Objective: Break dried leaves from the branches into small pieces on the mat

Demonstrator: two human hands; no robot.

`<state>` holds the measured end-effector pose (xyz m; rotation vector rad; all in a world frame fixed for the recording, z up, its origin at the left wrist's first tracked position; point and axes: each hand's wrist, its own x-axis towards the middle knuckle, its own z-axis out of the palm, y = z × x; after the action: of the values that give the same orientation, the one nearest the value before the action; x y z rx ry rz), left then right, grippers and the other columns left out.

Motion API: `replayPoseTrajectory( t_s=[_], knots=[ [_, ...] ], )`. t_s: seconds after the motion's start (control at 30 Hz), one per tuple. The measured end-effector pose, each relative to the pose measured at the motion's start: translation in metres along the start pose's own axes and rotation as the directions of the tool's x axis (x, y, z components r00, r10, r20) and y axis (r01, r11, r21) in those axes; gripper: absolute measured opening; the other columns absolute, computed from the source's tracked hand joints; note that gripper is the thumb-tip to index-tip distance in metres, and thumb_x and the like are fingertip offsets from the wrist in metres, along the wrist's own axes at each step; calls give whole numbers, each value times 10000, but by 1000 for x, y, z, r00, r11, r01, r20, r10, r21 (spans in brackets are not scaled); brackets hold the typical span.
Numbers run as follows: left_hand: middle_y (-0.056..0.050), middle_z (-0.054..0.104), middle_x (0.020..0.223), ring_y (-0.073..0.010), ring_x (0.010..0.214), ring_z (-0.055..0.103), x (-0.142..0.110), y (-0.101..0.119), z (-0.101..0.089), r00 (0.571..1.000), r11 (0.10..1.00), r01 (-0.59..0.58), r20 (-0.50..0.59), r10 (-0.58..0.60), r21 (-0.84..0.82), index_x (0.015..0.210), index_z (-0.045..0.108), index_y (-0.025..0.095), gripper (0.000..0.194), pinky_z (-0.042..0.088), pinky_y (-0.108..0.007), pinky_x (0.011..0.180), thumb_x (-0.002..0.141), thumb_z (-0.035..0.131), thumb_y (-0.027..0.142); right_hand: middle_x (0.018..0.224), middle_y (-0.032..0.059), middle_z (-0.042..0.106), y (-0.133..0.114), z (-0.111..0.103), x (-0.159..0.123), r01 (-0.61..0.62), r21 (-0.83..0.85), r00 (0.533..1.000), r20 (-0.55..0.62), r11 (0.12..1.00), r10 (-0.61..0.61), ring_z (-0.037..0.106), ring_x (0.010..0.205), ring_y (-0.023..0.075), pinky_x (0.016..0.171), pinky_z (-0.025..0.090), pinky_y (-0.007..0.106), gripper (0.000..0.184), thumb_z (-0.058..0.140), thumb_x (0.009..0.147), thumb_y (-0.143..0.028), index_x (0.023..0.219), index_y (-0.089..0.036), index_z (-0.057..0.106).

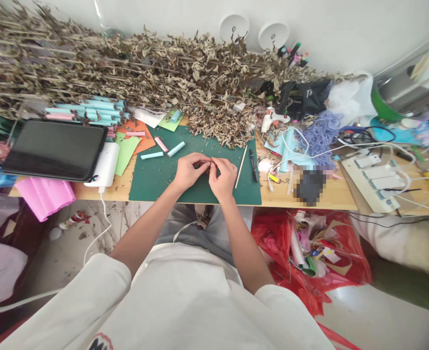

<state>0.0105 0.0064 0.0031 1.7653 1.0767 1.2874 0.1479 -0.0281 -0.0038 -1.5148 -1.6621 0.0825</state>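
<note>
Over the green cutting mat (152,182), my left hand (191,170) and my right hand (223,176) meet with their fingertips pinched together. Between them is a small brown piece (210,163) that looks like dried leaf, mostly hidden by the fingers. Just behind my hands lies a heap of loose dried leaves (225,127). To the left on the mat are a pink paper roll (161,144) and blue paper rolls (176,148). A thin wooden stick (241,166) and a black pen (253,165) lie right of my right hand.
Dried plant stalks (127,68) cover the table's back. At left are a tablet (56,149), a white power bank (105,165) and stacked blue rolls (101,111). Rightward lie a glue gun (272,118), purple yarn (321,138) and a power strip (369,182). A red bag (272,233) hangs below.
</note>
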Motion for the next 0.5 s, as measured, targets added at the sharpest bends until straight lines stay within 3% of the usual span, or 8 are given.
replayPoseTrajectory(
  t_s=[0.27, 0.5],
  knots=[
    [-68, 743, 911, -180, 876, 695, 0, -1, -2, 999, 999, -45, 2, 45, -22, 881, 763, 192, 132, 558, -323, 840, 867, 672, 286, 923, 58, 731, 2, -1, 2, 2, 71, 1000, -20, 997, -1, 668, 897, 191, 857, 460, 352, 231, 496, 975, -316, 942, -212, 700],
    [-66, 746, 935, -167, 845, 702, -2, -9, 2, 999, 996, 30, -7, -31, -89, 896, 755, 173, 117, 587, -303, 799, 821, 683, 228, 927, 58, 716, 6, 4, -1, 21, 59, 1000, -7, 998, -21, 653, 904, 195, 847, 455, 347, 195, 493, 971, -289, 942, -217, 672]
  ],
)
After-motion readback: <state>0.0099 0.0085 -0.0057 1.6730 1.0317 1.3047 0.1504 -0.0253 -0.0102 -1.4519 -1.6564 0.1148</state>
